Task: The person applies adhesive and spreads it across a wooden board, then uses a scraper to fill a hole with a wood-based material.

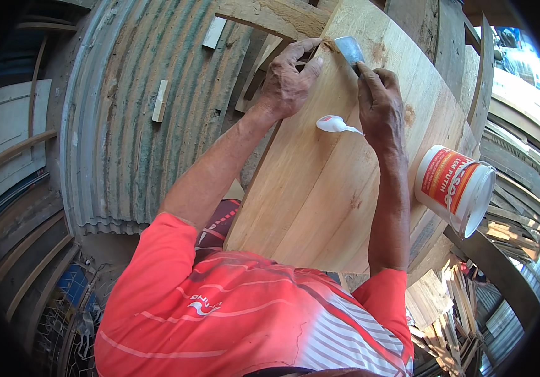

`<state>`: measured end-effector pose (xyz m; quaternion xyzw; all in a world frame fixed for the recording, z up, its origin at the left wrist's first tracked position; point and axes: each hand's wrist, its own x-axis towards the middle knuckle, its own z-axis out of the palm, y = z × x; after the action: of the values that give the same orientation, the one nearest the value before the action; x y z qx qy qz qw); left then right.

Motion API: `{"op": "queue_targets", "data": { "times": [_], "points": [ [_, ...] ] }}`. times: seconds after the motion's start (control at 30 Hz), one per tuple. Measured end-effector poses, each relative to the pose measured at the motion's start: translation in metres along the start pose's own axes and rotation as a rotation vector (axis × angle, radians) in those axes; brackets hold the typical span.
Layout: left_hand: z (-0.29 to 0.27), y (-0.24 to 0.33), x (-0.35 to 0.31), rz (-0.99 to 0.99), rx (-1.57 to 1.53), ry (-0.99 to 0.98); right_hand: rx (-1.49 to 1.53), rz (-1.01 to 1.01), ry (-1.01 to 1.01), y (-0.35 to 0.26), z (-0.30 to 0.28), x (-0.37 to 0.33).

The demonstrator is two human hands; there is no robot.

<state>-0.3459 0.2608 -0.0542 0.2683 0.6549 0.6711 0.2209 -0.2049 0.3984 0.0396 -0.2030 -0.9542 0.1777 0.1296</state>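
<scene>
The work in hand appears to be the spreading or scraping of filler along a board's edge. The wooden board (289, 207) fills the middle of the frame, running from the lower centre to the top, and a brown patch of paste-like material (329, 46) sits at its left edge, near the upper centre. The right hand (380, 108) is closed around the dark handle of a scraper (348, 50), whose flat blade lies right beside that patch. The left hand (287, 80) is at the same edge, just left of the patch, fingers bent, with thumb and forefinger parted and nothing visible between them; whether its other fingers brace against the wood cannot be told.

On the board, below the blade, lies a small white plastic item (329, 124) with a rounded body and a narrow tail. At the right of the frame a white tub (430, 173) with a red and yellow label sits by the board's right side.

Judging from this placement, the next move calls for a low blade angle and even pressure along the edge, with the left fingertips kept out of the blade's path.
</scene>
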Motion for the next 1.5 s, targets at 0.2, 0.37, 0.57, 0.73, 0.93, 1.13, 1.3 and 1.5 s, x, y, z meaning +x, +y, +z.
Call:
{"op": "queue_targets", "data": {
  "times": [0.2,0.37,0.57,0.73,0.93,1.13,1.3,1.5],
  "points": [
    [0.002,-0.001,0.0,-0.009,-0.019,0.005,-0.027,-0.012,-0.021,0.001,-0.001,-0.011],
    [0.002,0.002,0.0,-0.02,-0.021,-0.001,-0.027,0.048,-0.035,-0.007,0.001,0.001],
    [0.003,-0.003,0.001,0.023,-0.049,0.005,-0.088,-0.041,-0.005,-0.003,0.007,0.002],
    [0.002,0.003,0.0,-0.024,-0.044,-0.007,-0.098,-0.06,-0.003,0.003,0.002,0.005],
    [0.002,0.007,0.0,-0.022,-0.046,0.006,-0.095,-0.142,-0.046,0.013,-0.005,0.015],
    [0.001,0.006,0.002,0.012,0.005,-0.01,-0.132,-0.239,-0.078,0.025,-0.004,0.02],
    [0.001,0.007,0.001,0.002,-0.032,-0.012,-0.115,-0.255,-0.105,0.031,-0.005,0.018],
    [0.001,0.004,0.001,-0.012,-0.021,-0.014,-0.093,-0.23,-0.111,0.027,-0.005,0.02]
  ]
}}
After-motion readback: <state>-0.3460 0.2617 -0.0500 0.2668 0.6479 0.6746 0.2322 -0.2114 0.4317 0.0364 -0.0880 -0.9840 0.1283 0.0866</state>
